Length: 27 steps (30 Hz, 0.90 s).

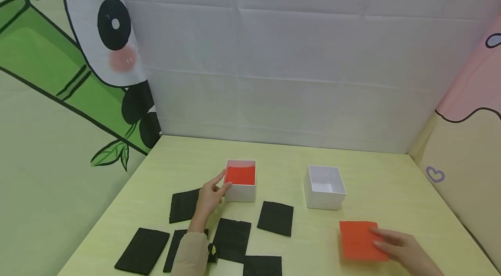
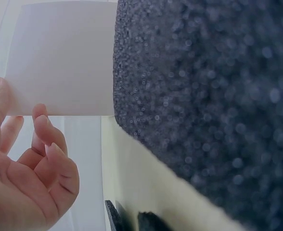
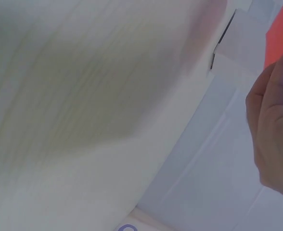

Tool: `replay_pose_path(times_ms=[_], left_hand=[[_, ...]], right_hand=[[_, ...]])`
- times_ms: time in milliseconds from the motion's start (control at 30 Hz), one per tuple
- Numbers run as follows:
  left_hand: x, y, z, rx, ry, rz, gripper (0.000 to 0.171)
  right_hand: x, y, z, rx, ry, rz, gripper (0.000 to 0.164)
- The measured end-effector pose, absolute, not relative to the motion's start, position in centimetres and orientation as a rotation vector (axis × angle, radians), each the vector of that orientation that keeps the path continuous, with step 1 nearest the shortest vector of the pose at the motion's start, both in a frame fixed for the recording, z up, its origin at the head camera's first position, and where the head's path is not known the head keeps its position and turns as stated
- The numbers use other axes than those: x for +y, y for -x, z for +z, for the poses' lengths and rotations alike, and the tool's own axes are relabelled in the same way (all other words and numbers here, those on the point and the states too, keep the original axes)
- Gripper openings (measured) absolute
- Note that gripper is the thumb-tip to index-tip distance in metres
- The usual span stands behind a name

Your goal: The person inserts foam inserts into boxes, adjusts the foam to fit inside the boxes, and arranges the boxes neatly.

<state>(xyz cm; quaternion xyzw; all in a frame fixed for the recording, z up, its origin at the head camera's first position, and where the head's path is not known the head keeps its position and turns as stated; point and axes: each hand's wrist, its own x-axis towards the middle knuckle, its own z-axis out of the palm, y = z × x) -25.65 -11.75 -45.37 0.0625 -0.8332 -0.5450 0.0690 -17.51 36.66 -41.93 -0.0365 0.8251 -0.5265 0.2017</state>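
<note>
The right hand [image 1: 407,250] pinches a red sheet [image 1: 360,241] by its right edge, thumb and fingers close together, at the lower right of the frame. Holding it at one edge seems meant to leave most of the square free. The shadow on the table [image 1: 391,193] in the right wrist view suggests that it is raised.

The left hand [image 1: 209,200] holds the left side of a white box [image 1: 240,194] near the rim, at the centre of the frame, thumb against the near face, probably to steady it. Inside that box a red piece [image 1: 240,176] shows.

A second white box [image 1: 325,200], right of centre, stands open side up, between the first box and the red sheet but farther back; no hand touches it.

Black squares [image 1: 275,218] lie flat across the lower left and lower middle. The left forearm's sleeve [image 1: 189,255] passes over some of them and hides parts. In the left wrist view a dark grainy surface [image 2: 209,91] blocks much of the right side; what it belongs to I cannot tell. A white cloth [image 1: 297,71] hangs behind everything.
</note>
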Motion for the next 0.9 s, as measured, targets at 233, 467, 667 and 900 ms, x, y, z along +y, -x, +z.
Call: replay_pose_path(times_ms=[233,467,667,900], left_hand=[[-11.8,25.6,-45.3,-2.504,-0.194,-1.643,0.056],[-11.7,25.7,-45.3,-2.508,-0.205,-1.642,0.057],[-11.2,26.1,-45.2,-2.504,-0.227,-1.643,0.058],[-10.7,26.5,-45.0,-2.499,-0.24,-1.635,0.058]], right_hand=[[35.2,17.9,-42.1,2.142,0.157,-1.597,0.025],[33.8,18.5,-42.0,2.088,0.219,-1.619,0.037],[32.8,19.5,-41.6,2.031,0.262,-1.652,0.036],[31.1,21.2,-41.5,1.981,0.347,-1.673,0.043]])
